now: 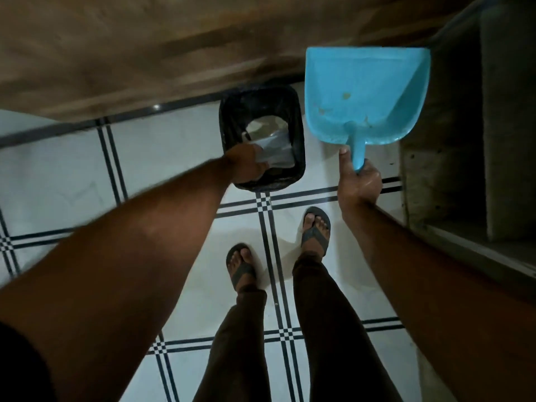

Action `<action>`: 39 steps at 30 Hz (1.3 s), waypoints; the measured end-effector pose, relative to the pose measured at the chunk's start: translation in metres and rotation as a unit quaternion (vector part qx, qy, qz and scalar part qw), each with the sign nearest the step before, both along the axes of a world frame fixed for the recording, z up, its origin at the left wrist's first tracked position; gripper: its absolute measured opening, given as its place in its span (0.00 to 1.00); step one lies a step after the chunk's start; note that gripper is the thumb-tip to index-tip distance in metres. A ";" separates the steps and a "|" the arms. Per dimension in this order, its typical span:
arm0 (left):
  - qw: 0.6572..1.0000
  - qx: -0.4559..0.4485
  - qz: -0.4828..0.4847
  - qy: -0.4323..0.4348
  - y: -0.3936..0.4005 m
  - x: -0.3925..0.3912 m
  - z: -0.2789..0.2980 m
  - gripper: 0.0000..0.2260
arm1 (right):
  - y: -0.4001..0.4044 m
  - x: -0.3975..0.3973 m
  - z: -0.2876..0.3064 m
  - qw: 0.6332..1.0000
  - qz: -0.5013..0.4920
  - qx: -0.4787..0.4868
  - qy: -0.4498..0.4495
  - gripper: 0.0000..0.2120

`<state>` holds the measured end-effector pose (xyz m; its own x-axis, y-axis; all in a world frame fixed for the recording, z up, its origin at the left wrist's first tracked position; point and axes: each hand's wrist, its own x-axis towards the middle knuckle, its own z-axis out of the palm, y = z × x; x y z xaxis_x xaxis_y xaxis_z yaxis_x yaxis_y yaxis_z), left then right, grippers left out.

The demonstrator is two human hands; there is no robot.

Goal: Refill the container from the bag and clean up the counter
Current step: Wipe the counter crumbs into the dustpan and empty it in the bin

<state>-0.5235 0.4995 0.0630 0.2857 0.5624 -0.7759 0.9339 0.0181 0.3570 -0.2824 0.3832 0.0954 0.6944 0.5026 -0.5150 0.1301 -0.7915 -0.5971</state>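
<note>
A black rectangular waste bin (295, 117) stands on the tiled floor against a brown wall. Over its opening my left hand (245, 163) is shut on a crumpled clear plastic bag (275, 152), which hangs into the bin. To the right, my right hand (359, 187) grips the handle of a light blue dustpan (362, 91), held level beside the bin. A few small crumbs lie in the pan near the handle. The container and the counter are out of view.
White floor tiles (162, 158) with dark striped borders cover the ground. My feet in sandals (316, 230) stand just behind the bin. A dark concrete shelf unit (452, 158) rises at the right, close to my right arm.
</note>
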 end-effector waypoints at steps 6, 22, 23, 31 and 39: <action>0.993 0.034 0.084 -0.075 -0.044 -0.003 0.143 0.18 | -0.035 -0.006 0.129 0.999 0.001 0.022 0.029 0.29; 0.932 0.180 0.036 -0.313 -0.084 0.147 0.529 0.03 | -0.156 0.090 0.513 0.968 -0.107 0.220 -0.051 0.29; 0.927 0.180 0.019 -0.328 -0.088 0.168 0.544 0.03 | -0.162 0.107 0.530 0.963 -0.114 0.235 -0.067 0.28; 0.908 0.176 -0.101 -0.368 -0.129 0.353 0.577 0.06 | -0.240 0.253 0.564 0.922 -0.272 0.245 -0.124 0.35; 0.896 0.228 -0.273 -0.268 -0.176 0.474 0.535 0.11 | -0.320 0.324 0.537 0.894 -0.403 0.190 -0.042 0.29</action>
<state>-0.0497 0.3230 0.5983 0.8767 0.4498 -0.1708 0.4525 -0.6502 0.6103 0.0417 0.0636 0.6323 0.9384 -0.0521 -0.3416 -0.3340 -0.3901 -0.8581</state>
